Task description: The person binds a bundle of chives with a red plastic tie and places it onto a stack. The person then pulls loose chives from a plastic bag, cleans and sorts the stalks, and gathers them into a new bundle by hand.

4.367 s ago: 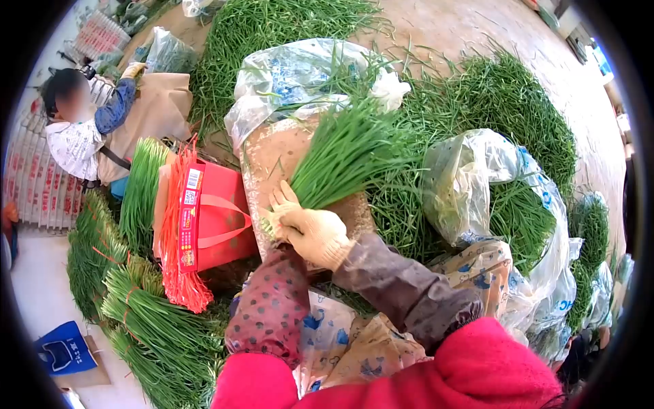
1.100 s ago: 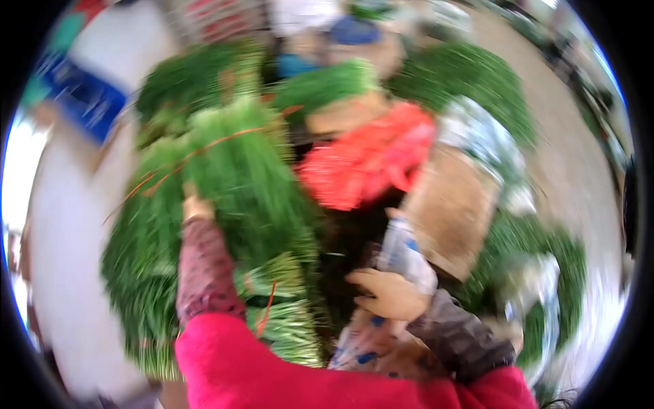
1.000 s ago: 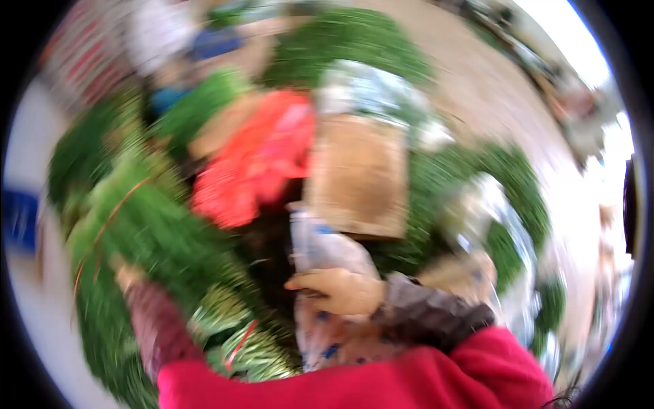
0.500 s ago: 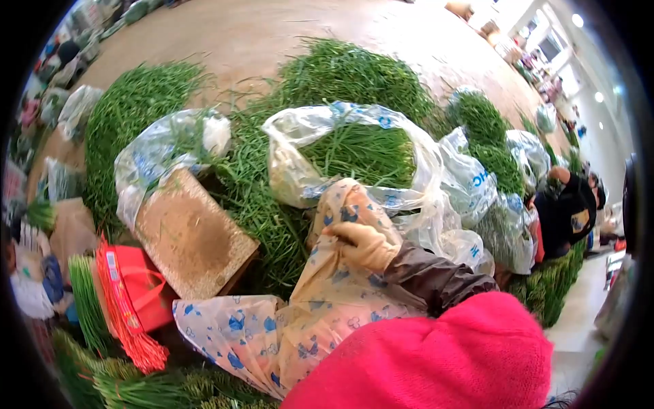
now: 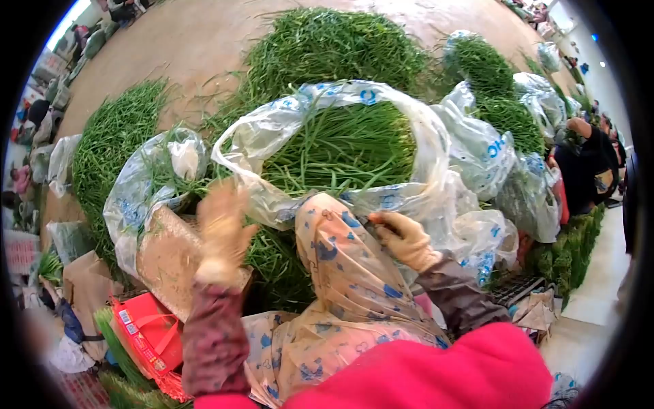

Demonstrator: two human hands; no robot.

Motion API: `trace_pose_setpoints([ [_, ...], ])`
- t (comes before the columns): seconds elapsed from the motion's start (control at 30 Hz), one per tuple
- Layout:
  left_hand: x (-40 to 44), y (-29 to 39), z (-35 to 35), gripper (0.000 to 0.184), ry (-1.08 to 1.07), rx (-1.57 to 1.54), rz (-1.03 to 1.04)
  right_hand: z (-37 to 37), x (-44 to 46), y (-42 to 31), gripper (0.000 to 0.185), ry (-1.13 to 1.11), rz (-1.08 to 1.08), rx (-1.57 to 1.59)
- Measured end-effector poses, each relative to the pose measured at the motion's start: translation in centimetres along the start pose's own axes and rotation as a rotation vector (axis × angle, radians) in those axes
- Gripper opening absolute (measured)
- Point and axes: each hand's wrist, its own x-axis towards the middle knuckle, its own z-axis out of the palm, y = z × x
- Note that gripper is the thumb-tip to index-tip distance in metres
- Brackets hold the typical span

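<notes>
Near the bag (image 5: 430, 140) of greens (image 5: 347, 146), the left hand (image 5: 223, 230) splays loosely, the right hand (image 5: 409, 241) curls, grip unclear

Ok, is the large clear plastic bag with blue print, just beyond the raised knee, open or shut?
The bag is open: its mouth forms a wide loop, with long green stalks showing inside.

Your left hand (image 5: 225, 232) is a blur, masking part of the tan block (image 5: 165, 249) just beneath it; far beyond, a person (image 5: 124, 11) is cut off by the top edge.
</notes>
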Motion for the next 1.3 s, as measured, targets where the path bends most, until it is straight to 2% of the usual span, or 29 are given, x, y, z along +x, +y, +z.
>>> trace_pose_setpoints([
  [0.03, 2.3, 0.9, 2.0, 0.099, -0.094, 0.073, 0.104, -0.7, -0.1, 0.3, 0.025, 0.028, -0.055, -0.073],
  [0.1, 5.7, 2.7, 4.4, 0.107, -0.32, 0.231, 0.213, -1.8, -0.4, 1.4, 0.025, 0.053, -0.003, -0.065],
  [0.17, 7.1, 2.8, 7.8, 0.111, -0.537, 0.373, 0.197, -2.6, -0.4, 2.6, 0.027, 0.065, 0.077, 0.047],
  [0.2, 6.2, 1.4, 11.0, 0.087, -0.404, 0.502, 0.232, -3.2, -0.1, 3.2, 0.028, 0.085, 0.063, 0.029],
  [0.23, 6.0, 1.0, 11.5, 0.045, -0.469, 0.357, 0.027, -2.9, 0.6, 4.2, 0.028, 0.098, 0.057, 0.03],
  [0.27, 5.4, 0.5, 11.5, 0.028, -0.515, 0.326, 0.06, -3.0, 1.4, 4.5, 0.029, 0.131, 0.004, 0.018],
  [0.3, 4.8, 0.8, 9.8, 0.019, -0.559, 0.293, 0.09, -2.9, 2.4, 4.0, 0.029, 0.127, 0.008, 0.029],
  [0.33, 3.5, 0.4, 10.1, 0.014, -0.488, 0.29, 0.12, -2.7, 3.5, 3.0, 0.029, 0.121, 0.018, 0.067],
  [0.4, 1.8, -0.1, 9.6, 0.013, -0.473, 0.344, 0.22, -1.9, 6.1, 0.8, 0.029, 0.101, 0.036, 0.113],
  [0.47, 1.3, -0.4, 8.3, 0.013, -0.493, 0.365, 0.257, 0.1, 9.2, -1.3, 0.028, 0.034, -0.172, 0.072],
  [0.5, 1.2, -0.7, 8.0, 0.013, -0.489, 0.344, 0.301, 1.8, 11.2, -1.0, 0.026, 0.032, -0.388, 0.064],
  [0.57, 1.1, -1.0, 7.2, 0.012, -0.494, 0.322, 0.339, 4.7, 13.6, -2.9, 0.024, -0.094, -0.409, 0.078],
  [0.6, 1.2, -1.0, 6.8, 0.011, -0.418, 0.27, 0.378, 6.3, 14.7, -3.1, 0.023, -0.157, -0.424, 0.025],
  [0.67, 1.7, -0.8, 5.4, 0.01, -0.318, 0.215, 0.432, 9.4, 16.5, -3.7, 0.023, -0.274, -0.442, -0.2],
  [0.7, 2.0, -0.5, 4.7, 0.01, -0.327, 0.218, 0.428, 10.9, 17.5, -4.1, 0.027, -0.412, -0.391, -0.389],
  [0.77, 2.2, 0.2, 3.4, 0.011, -0.325, 0.225, 0.46, 14.2, 18.5, -5.8, 0.033, -0.603, -0.469, -0.853],
  [0.83, 1.8, 0.5, 2.7, 0.01, -0.253, 0.173, 0.489, 16.9, 17.6, -5.3, 0.037, -0.333, -0.778, -0.981],
  [0.87, 1.6, 0.5, 2.5, 0.008, -0.209, 0.154, 0.5, 17.8, 18.0, -5.8, 0.04, -0.612, -0.687, -0.999],
  [0.9, 1.4, 0.6, 2.6, 0.007, -0.157, 0.13, 0.515, 18.5, 17.4, -7.1, 0.056, -0.655, -0.622, -1.129],
  [1.03, 1.0, 0.4, 3.0, 0.007, -0.146, 0.03, 0.504, 19.9, 16.2, -6.7, 0.052, -0.635, -0.602, -1.156],
  [1.1, 0.8, 0.6, 2.9, 0.006, -0.226, 0.045, 0.459, 20.1, 15.8, -6.1, 0.05, -0.62, -0.595, -1.137],
  [1.3, 0.6, 0.5, 3.4, 0.005, -0.226, 0.04, 0.45, 21.3, 16.3, -5.8, 0.045, -0.627, -0.578, -1.126],
])
